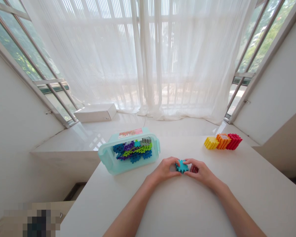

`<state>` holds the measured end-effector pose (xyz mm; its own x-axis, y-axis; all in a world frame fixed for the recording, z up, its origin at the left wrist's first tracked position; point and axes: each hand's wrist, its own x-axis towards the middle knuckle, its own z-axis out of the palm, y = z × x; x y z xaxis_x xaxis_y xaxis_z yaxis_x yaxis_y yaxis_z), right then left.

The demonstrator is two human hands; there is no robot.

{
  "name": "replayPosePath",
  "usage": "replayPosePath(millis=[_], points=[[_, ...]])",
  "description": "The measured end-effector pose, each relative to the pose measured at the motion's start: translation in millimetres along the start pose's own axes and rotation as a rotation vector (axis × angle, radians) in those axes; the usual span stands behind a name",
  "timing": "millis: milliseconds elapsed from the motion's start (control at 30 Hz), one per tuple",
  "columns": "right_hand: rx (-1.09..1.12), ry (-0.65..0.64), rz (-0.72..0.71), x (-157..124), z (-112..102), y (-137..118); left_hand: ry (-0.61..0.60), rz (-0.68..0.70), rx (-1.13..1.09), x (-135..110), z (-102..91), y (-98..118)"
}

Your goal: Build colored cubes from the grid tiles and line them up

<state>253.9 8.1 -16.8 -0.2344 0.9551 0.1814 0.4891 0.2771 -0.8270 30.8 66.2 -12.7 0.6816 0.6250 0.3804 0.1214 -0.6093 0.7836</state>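
Note:
Both hands meet over the middle of the white table (187, 210), closed on a small teal interlocking block piece (182, 166). My left hand (165, 169) pinches its left side and my right hand (199, 171) grips its right side. The piece rests on or just above the tabletop. To the left stands a pale mint plastic box (106, 158), tipped on its side, with several blue, purple and green block pieces (134, 152) inside. At the far right of the table sit three assembled cubes in a row: yellow (211, 143), orange (223, 141) and red (234, 141).
A white flat box (95, 112) lies on the glossy window ledge behind the table. Sheer white curtains (148, 59) cover the bay window. The table's left edge drops off near the mint box; a beige surface (286, 148) stands at the right.

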Motion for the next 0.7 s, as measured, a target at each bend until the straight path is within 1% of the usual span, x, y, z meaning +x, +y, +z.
replayPosePath(millis=[300, 433, 700], points=[[-0.138, -0.02, 0.025, -0.7, 2.6, 2.3, -0.064, 0.022, 0.142, -1.6, -2.6, 3.7], [-0.162, -0.03, 0.019, -1.2, 2.2, -1.8, -0.038, -0.001, 0.155, -3.2, -0.7, 4.0], [-0.16, -0.007, -0.011, -2.1, 3.9, -5.1, -0.02, 0.019, 0.153, -4.6, 0.1, 5.6]])
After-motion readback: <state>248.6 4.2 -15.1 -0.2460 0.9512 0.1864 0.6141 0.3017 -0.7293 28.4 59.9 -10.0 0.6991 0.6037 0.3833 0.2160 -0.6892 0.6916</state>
